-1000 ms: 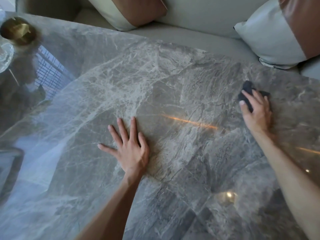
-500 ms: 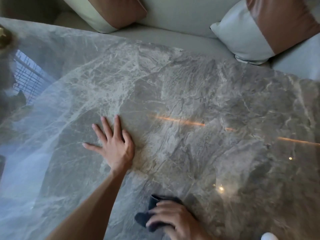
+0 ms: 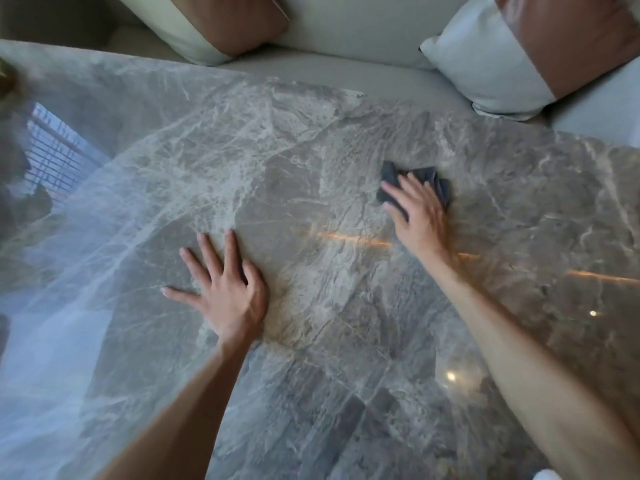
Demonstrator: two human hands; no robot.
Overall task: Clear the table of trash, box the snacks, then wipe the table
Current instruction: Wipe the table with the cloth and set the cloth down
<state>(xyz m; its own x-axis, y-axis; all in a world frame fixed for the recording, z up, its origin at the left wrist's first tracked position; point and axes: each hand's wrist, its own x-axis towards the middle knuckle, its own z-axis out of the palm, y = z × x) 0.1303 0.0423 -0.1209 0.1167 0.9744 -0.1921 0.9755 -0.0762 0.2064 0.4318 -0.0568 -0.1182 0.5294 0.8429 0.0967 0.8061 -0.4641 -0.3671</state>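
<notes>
A glossy grey marble table (image 3: 311,393) fills the view. My right hand (image 3: 417,213) presses flat on a dark grey cloth (image 3: 393,174) toward the far middle-right of the tabletop; the cloth's folded edges stick out beyond my fingertips. My left hand (image 3: 225,289) lies flat on the marble with its fingers spread, nearer to me and left of centre, holding nothing. No trash or snacks show on the visible surface.
A pale sofa (image 3: 346,26) runs along the table's far edge with two brown-and-white cushions, one (image 3: 221,22) at the back left and one (image 3: 540,53) at the back right. A brass-coloured object (image 3: 7,81) is partly visible at the far left edge.
My right hand has swept the cloth from the near edge of the table back out to the far middle-right. My left hand has stayed flat in place.
</notes>
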